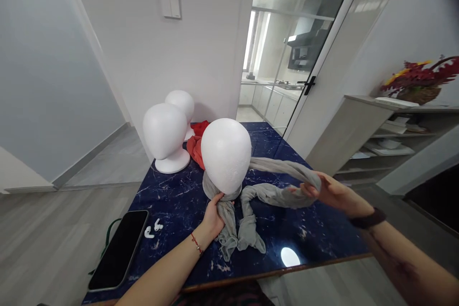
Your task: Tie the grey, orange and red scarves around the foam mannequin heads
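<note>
Your left forearm (pixel 167 263) leads to the left hand (pixel 214 220), its fingers (pixel 216 199) closed on the scarf (pixel 274 194) around the head's (pixel 225 153) neck, while the right hand (pixel 333 193) grips its looped length; soft, likely light, it should hold best by bunched folds.

A pale wall (pixel 211 52) is fitted with a white light switch (pixel 171 5), and to the left a blue-grey panel (pixel 46 67) is edged below by a grey skirting board (pixel 89 157). The floor (pixel 39 220) is covered in grey wood-look planks. Through a glass door (pixel 279 52) with a black handle (pixel 309 86), white cabinets (pixel 268 103) and a dark hood (pixel 324 7) can be seen under bright light. On the right, an open shelf unit (pixel 373 126) is topped by a red and yellow flower basket (pixel 419 92). A lamp's reflection (pixel 289 257) is caught on the dark blue marbled table (pixel 172 205).
</note>
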`<state>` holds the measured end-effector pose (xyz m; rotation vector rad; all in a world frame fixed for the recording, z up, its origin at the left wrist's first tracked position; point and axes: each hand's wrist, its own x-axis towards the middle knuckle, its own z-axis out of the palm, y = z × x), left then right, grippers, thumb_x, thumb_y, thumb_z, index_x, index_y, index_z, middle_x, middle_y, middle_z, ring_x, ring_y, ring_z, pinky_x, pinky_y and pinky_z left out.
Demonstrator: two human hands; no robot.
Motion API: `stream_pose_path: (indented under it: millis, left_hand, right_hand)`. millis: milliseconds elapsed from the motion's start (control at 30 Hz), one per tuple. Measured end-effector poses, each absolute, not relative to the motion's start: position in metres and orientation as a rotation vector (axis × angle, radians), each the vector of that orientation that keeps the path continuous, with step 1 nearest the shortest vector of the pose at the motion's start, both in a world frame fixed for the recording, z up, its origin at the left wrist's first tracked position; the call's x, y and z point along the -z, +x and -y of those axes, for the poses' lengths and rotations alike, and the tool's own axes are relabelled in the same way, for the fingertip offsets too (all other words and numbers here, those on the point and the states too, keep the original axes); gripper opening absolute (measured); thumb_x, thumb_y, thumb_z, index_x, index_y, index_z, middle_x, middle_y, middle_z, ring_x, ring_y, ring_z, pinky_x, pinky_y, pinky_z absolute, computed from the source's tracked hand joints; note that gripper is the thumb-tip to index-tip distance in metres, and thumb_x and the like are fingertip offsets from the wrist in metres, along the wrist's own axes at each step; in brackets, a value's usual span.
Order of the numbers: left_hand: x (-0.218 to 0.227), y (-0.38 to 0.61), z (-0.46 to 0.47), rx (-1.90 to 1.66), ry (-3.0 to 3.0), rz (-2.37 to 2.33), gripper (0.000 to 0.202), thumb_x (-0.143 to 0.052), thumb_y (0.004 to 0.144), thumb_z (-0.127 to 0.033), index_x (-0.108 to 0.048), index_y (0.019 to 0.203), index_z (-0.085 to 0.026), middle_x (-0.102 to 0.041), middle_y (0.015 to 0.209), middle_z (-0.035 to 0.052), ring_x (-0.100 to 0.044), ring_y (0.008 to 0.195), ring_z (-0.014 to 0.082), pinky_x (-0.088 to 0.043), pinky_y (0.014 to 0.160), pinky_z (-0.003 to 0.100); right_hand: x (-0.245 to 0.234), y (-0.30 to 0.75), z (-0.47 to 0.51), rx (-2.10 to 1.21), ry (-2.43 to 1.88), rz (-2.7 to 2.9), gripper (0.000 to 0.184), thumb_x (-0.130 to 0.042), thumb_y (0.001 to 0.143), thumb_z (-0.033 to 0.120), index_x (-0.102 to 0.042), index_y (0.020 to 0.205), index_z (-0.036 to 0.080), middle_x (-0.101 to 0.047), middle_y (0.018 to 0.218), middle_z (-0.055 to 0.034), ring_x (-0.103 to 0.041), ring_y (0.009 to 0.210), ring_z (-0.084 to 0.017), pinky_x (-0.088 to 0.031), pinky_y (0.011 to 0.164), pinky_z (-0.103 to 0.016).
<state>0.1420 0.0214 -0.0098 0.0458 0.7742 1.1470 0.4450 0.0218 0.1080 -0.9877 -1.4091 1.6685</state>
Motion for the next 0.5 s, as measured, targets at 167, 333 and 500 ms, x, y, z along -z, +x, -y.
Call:
stream_pose_path:
  millis: [167, 333, 500]
  left_hand:
    - [0.011, 0.142, -0.021, -1.136, 0.088, -0.757, 0.011, -0.058, 0.074, -0.017, -0.061, 0.083, -0.011, -0.067, 0.062, 0.004, -0.062, 0.055, 0.0163, -0.051, 0.066, 0.03]
    - [0.016, 0.141, -0.022, -1.112, 0.116, -0.691, 0.013, -0.057, 0.074, -0.02, -0.063, 0.082, -0.01, -0.069, 0.066, 0.0058, -0.063, 0.057, 0.0165, -0.05, 0.066, 0.029]
    - [0.016, 0.141, -0.022, -1.102, 0.123, -0.649, 0.021, -0.058, 0.074, -0.019, -0.065, 0.09, -0.009, -0.071, 0.076, 0.0081, -0.066, 0.07, 0.0194, -0.05, 0.078, 0.032]
  right_hand:
    - [-0.072, 0.394, 0.04, -1.898, -0.925, 1.013, 0.051, -0.072, 0.058, 0.056, -0.065, 0.094, 0.02, -0.06, 0.072, -0.0064, -0.057, 0.064, -0.018, -0.046, 0.064, -0.034]
    - [-0.037, 0.325, 0.101, -2.081, -0.678, 0.767, 0.047, -0.073, 0.066, 0.048, -0.064, 0.098, 0.016, -0.061, 0.075, -0.0055, -0.056, 0.058, -0.012, -0.044, 0.055, -0.024]
    - [-0.033, 0.287, 0.112, -2.339, -0.417, 1.062, 0.092, -0.081, 0.057, 0.041, -0.036, 0.134, 0.021, -0.064, 0.103, -0.0114, -0.063, 0.092, -0.023, -0.044, 0.082, -0.034]
